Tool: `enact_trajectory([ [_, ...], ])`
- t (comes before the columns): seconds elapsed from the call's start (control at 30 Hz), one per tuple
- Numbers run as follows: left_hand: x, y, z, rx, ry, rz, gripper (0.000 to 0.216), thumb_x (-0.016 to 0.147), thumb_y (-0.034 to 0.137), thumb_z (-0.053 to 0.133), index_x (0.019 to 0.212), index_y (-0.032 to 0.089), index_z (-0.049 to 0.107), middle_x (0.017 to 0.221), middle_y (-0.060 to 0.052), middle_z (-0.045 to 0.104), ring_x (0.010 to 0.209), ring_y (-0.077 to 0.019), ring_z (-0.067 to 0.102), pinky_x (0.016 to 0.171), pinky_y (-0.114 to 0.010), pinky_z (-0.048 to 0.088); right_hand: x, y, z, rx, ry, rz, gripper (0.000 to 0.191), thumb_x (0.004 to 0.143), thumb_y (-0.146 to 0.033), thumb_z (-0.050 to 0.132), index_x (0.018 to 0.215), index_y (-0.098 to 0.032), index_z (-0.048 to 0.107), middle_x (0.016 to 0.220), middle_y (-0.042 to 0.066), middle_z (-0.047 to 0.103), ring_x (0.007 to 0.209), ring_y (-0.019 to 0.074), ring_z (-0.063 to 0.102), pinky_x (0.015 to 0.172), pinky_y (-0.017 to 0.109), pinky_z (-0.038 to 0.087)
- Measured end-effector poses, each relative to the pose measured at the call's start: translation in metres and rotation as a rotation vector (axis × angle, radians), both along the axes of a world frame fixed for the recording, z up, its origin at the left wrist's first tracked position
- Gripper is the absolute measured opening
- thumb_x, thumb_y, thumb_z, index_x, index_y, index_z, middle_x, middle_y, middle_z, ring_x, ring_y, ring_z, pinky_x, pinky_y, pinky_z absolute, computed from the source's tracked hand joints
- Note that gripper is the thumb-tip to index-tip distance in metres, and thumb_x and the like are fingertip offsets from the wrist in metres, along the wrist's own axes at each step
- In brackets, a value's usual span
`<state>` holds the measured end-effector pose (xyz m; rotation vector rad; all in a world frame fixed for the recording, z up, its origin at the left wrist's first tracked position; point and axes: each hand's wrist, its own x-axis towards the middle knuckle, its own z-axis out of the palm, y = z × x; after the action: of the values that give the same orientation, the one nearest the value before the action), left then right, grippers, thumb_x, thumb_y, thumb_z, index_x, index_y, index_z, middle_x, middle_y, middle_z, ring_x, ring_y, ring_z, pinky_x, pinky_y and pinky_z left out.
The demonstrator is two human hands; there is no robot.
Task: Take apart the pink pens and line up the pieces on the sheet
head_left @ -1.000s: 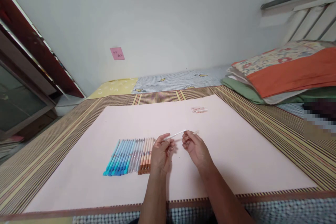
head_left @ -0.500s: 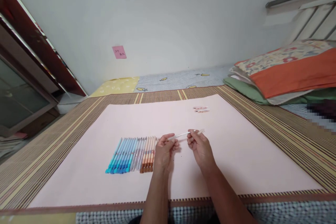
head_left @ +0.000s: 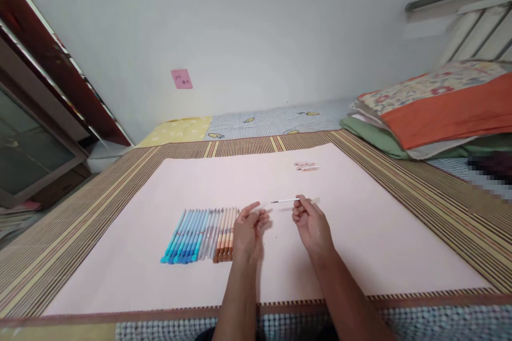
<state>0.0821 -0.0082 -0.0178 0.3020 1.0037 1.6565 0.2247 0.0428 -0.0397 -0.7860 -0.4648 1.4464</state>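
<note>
My left hand (head_left: 248,230) is closed in a pinch on a short clear pen piece (head_left: 259,207) that points up and right. My right hand (head_left: 311,222) pinches a thin white pen refill (head_left: 288,201), whose dark tip points left toward the clear piece. A small gap separates the two parts. Both hands hover over a pale pink sheet (head_left: 360,240). Just left of my left hand lies a neat row of several pens (head_left: 200,235), blue ones on the left, clear ones in the middle, orange ones on the right.
A few small pink pieces (head_left: 306,166) lie at the far side of the sheet. The sheet rests on a striped woven mat (head_left: 72,224). Folded pillows and bedding (head_left: 436,106) are stacked at the right. A dark cabinet (head_left: 36,133) stands at the left.
My right hand has moved to the right, drawing the thin refill away from the clear piece in my left hand. The two parts were joined before and now stand apart.
</note>
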Motion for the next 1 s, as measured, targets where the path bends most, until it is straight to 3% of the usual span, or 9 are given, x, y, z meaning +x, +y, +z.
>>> enact_trajectory([
  [0.1, 0.002, 0.000, 0.001, 0.019, -0.031, -0.009, 0.015, 0.080, 0.015, 0.070, 0.094, 0.010, 0.071, 0.071, -0.008, 0.075, 0.063, -0.0114, 0.071, 0.065, -0.020, 0.058, -0.005, -0.003, 0.001, 0.013, -0.024, 0.055, 0.034, 0.060, -0.039, 0.091, 0.075, -0.018, 0.068, 0.064, -0.003, 0.061, 0.051, 0.0062, 0.047, 0.043, 0.019, 0.035],
  [0.2, 0.004, 0.001, -0.001, 0.054, -0.017, -0.044, 0.024, 0.079, 0.027, 0.076, 0.095, 0.010, 0.071, 0.073, -0.008, 0.076, 0.064, -0.0135, 0.072, 0.064, -0.021, 0.059, -0.011, -0.006, 0.000, 0.025, -0.070, 0.110, 0.035, 0.063, -0.041, 0.090, 0.077, -0.017, 0.069, 0.063, -0.003, 0.061, 0.052, 0.0060, 0.049, 0.046, 0.019, 0.037],
  [0.43, 0.007, 0.000, -0.002, 0.085, 0.099, -0.120, 0.054, 0.052, 0.022, 0.094, 0.099, 0.011, 0.070, 0.076, -0.008, 0.078, 0.064, -0.0130, 0.072, 0.069, -0.023, 0.057, -0.020, -0.011, -0.004, 0.053, -0.112, 0.187, 0.035, 0.065, -0.044, 0.088, 0.077, -0.017, 0.070, 0.066, -0.003, 0.063, 0.055, 0.0071, 0.051, 0.051, 0.020, 0.039],
  [1.0, 0.010, -0.001, 0.000, 0.093, 0.212, -0.096, 0.049, 0.055, 0.029, 0.091, 0.097, 0.012, 0.070, 0.068, -0.003, 0.074, 0.061, -0.0119, 0.068, 0.068, -0.024, 0.053, -0.025, -0.015, 0.004, 0.074, -0.127, 0.172, 0.037, 0.064, -0.048, 0.088, 0.073, -0.018, 0.068, 0.063, -0.003, 0.060, 0.054, 0.0090, 0.049, 0.053, 0.025, 0.036],
])
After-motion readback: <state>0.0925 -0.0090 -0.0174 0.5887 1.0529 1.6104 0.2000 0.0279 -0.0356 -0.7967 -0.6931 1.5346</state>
